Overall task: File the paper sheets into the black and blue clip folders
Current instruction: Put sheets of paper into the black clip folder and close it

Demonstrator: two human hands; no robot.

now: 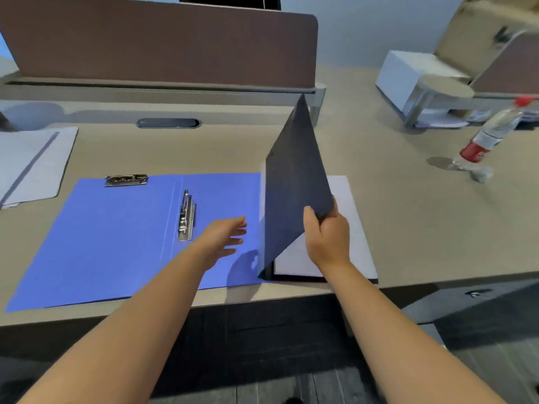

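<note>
Right hand grips the black folder cover, half-raised over a sheet already inside; left hand hovers open, empty, above the open blue folder, still unfilled; loose sheets wait far left.

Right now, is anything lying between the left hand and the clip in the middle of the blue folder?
Nothing visible is in the way. The left hand hovers open just right of the clip, with only bare blue folder between them. The right hand holds the black folder cover up, further right.
</note>
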